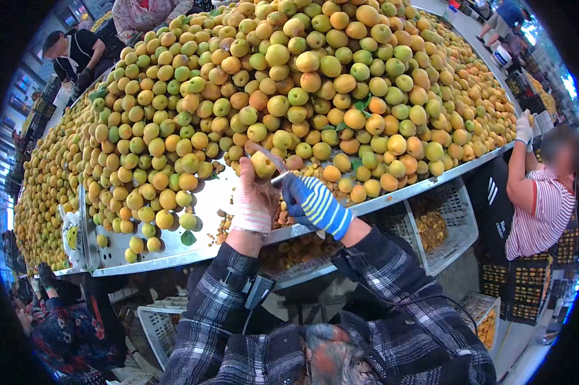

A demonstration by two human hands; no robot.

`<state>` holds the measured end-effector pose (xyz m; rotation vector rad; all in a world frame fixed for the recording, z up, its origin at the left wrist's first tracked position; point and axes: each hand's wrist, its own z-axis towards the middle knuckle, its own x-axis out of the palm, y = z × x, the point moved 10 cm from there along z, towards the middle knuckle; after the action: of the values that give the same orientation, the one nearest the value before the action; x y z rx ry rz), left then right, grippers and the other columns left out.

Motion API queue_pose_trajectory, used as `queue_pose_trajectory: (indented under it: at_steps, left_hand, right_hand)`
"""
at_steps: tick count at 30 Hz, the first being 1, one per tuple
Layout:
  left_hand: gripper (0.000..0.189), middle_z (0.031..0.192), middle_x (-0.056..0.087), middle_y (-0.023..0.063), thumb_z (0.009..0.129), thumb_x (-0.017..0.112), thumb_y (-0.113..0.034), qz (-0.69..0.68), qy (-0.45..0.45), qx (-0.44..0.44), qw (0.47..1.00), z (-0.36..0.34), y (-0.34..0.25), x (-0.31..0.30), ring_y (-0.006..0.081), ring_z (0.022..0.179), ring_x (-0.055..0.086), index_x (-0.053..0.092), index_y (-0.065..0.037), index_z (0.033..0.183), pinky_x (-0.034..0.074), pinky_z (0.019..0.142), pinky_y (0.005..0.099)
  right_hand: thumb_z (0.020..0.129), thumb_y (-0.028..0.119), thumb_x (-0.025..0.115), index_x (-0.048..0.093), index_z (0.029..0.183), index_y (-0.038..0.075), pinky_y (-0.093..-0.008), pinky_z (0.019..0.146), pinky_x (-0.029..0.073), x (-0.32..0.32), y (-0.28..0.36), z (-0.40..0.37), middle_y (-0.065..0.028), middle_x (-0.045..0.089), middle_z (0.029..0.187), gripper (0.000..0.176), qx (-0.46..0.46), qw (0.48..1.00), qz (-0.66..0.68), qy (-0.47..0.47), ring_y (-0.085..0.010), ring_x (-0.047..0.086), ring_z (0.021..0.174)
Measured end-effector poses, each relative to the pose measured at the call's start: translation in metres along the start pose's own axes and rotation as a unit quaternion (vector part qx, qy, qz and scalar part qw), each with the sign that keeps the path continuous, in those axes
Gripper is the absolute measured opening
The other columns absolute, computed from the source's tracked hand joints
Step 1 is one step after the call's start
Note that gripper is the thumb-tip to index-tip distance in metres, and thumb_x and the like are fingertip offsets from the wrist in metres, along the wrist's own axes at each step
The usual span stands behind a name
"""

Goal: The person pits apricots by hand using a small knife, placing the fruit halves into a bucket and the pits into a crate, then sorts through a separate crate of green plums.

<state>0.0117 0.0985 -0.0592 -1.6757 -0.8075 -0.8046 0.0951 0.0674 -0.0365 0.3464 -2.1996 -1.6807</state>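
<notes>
My left hand point(256, 200), in a pale pink-striped glove, is closed around a yellow apricot point(262, 168) near the table's front edge. In my blue-and-white striped glove, my right hand point(310, 202) grips a knife point(277, 160). Its curved blade points up and to the left and overlaps the apricot in this view. Both hands are close together over the metal table point(203, 218). Small cut fruit pieces point(224, 223) lie by my left hand, and a large heap of yellow, green and orange apricots point(302, 83) rises just beyond.
Below the table edge stand a white crate point(453, 224) with fruit pieces and another white crate point(154, 333). A person in a striped shirt point(543, 205) works at the right; others stand at the left and far side. Dark crates point(514, 292) are stacked at the right.
</notes>
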Motion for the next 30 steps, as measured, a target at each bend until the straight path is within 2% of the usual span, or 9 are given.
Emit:
queue_pose_trajectory:
  at_steps: [1, 3, 5, 7, 12, 18, 21, 24, 30]
  left_hand:
    - [0.052, 0.101, 0.061, 0.0100, 0.092, 0.046, -0.053, 0.006, 0.004, 0.014, 1.000, 0.003, -0.002, -0.003, 0.0222, 0.098, 0.058, 0.051, -0.006, 0.114, 0.047, 0.086, 0.0351]
    - [0.049, 0.098, 0.060, 0.0096, 0.093, 0.046, -0.052, 0.025, 0.025, 0.018, 0.999, 0.001, -0.004, 0.006, 0.0218, 0.097, 0.057, 0.051, -0.007, 0.111, 0.047, 0.085, 0.0346]
    - [0.047, 0.095, 0.060, 0.0093, 0.093, 0.047, -0.051, 0.043, 0.045, 0.020, 0.998, -0.001, -0.002, 0.011, 0.0214, 0.096, 0.056, 0.051, -0.007, 0.109, 0.047, 0.084, 0.0342]
    - [0.049, 0.103, 0.060, 0.0109, 0.091, 0.053, -0.048, 0.049, 0.057, 0.010, 0.997, 0.000, -0.002, 0.010, 0.0226, 0.102, 0.055, 0.049, -0.006, 0.116, 0.044, 0.089, 0.0363]
    - [0.053, 0.114, 0.055, 0.0114, 0.093, 0.053, -0.043, 0.165, 0.026, 0.058, 0.984, -0.004, -0.013, 0.014, 0.0199, 0.105, 0.054, 0.043, -0.003, 0.127, 0.042, 0.091, 0.0331]
    - [0.065, 0.124, 0.051, 0.0109, 0.094, 0.051, -0.044, 0.335, 0.044, 0.088, 0.937, -0.009, -0.020, 0.025, 0.0185, 0.110, 0.051, 0.032, -0.001, 0.138, 0.043, 0.090, 0.0304]
    - [0.066, 0.125, 0.052, 0.0112, 0.093, 0.050, -0.049, 0.226, 0.117, 0.063, 0.965, -0.005, -0.009, 0.030, 0.0211, 0.113, 0.051, 0.036, -0.002, 0.136, 0.042, 0.093, 0.0324]
    - [0.064, 0.123, 0.057, 0.0129, 0.090, 0.050, -0.055, 0.042, 0.093, -0.104, 0.989, -0.015, 0.015, 0.037, 0.0251, 0.111, 0.056, 0.046, -0.004, 0.128, 0.044, 0.092, 0.0331]
    - [0.051, 0.115, 0.060, 0.0108, 0.090, 0.059, -0.034, 0.227, 0.119, 0.025, 0.966, -0.006, -0.017, 0.029, 0.0203, 0.108, 0.057, 0.045, 0.000, 0.126, 0.045, 0.093, 0.0311]
  right_hand:
    - [0.098, 0.037, 0.044, 0.053, 0.083, 0.007, -0.0292, 0.034, 0.032, -0.003, -0.020, 0.008, -0.0010, 0.044, 0.051, 0.034, -0.001, 1.000, -0.001, 0.001, -0.0140, 0.043, 0.036]
    - [0.092, 0.019, 0.054, 0.057, 0.084, 0.001, -0.0352, 0.045, 0.042, -0.004, 0.017, -0.010, -0.0077, 0.051, 0.058, 0.020, -0.363, 0.852, -0.350, -0.144, -0.0243, 0.055, 0.050]
    - [0.087, 0.010, 0.057, 0.060, 0.087, -0.003, -0.0407, 0.056, 0.047, -0.012, 0.017, -0.009, -0.0154, 0.059, 0.069, 0.013, -0.238, 0.910, -0.315, -0.127, -0.0327, 0.059, 0.066]
    - [0.095, 0.034, 0.047, 0.061, 0.088, -0.003, -0.0477, 0.066, 0.046, -0.022, 0.014, -0.008, -0.0269, 0.061, 0.077, 0.041, -0.178, 0.925, -0.293, -0.164, -0.0429, 0.060, 0.076]
    - [0.095, 0.039, 0.045, 0.061, 0.087, -0.003, -0.0501, 0.070, 0.046, -0.024, 0.020, -0.013, -0.0272, 0.061, 0.076, 0.046, -0.090, 0.901, -0.388, -0.172, -0.0432, 0.060, 0.077]
    - [0.094, 0.039, 0.047, 0.060, 0.087, -0.003, -0.0494, 0.067, 0.048, -0.032, 0.022, -0.012, -0.0264, 0.062, 0.075, 0.045, -0.113, 0.898, -0.384, -0.181, -0.0420, 0.061, 0.074]
    - [0.093, 0.038, 0.048, 0.059, 0.088, -0.002, -0.0502, 0.065, 0.048, -0.034, 0.031, -0.014, -0.0254, 0.062, 0.073, 0.042, -0.129, 0.870, -0.424, -0.215, -0.0412, 0.061, 0.072]
    - [0.092, 0.037, 0.049, 0.058, 0.087, -0.001, -0.0510, 0.062, 0.048, -0.032, 0.039, -0.018, -0.0241, 0.062, 0.070, 0.039, -0.125, 0.864, -0.434, -0.223, -0.0407, 0.062, 0.068]
    - [0.093, 0.038, 0.049, 0.057, 0.084, 0.000, -0.0510, 0.061, 0.047, -0.025, 0.030, -0.011, -0.0243, 0.061, 0.070, 0.039, -0.099, 0.883, -0.422, -0.180, -0.0424, 0.060, 0.068]
